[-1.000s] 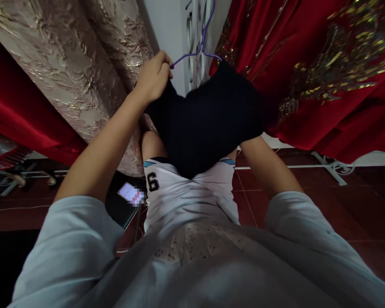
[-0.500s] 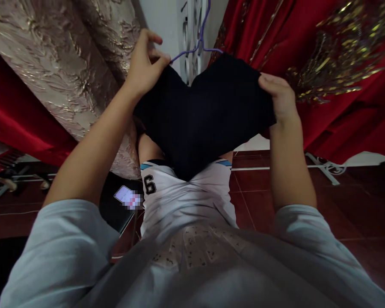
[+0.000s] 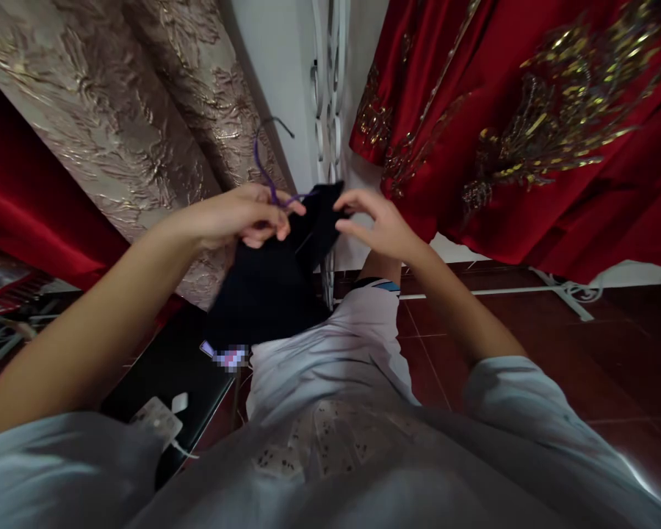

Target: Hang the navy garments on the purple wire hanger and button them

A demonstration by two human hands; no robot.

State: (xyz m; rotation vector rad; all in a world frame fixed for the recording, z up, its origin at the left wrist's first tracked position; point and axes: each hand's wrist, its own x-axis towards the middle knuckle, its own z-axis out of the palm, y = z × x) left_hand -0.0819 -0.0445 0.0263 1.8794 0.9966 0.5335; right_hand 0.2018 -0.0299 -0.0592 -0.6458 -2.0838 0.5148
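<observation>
Currently, the left hand [image 3: 250, 217] grips the purple hanger [image 3: 262, 163], fingers curled. The dark garment [image 3: 269, 294] hangs from it, before the white shorts [image 3: 336, 360]. The right hand [image 3: 383, 228] is at the garment's upper edge, thumb and fingers parted; contact cannot be confirmed. Phone [image 3: 231, 357] screen: pixelated, unreadable. Shirt [image 3: 330, 448] front: small dark marks, illegible.

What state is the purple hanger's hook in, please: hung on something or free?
Free. The left hand holds the purple hanger, whose hook tip shows bare against the pale wall, with no rail inside.
</observation>
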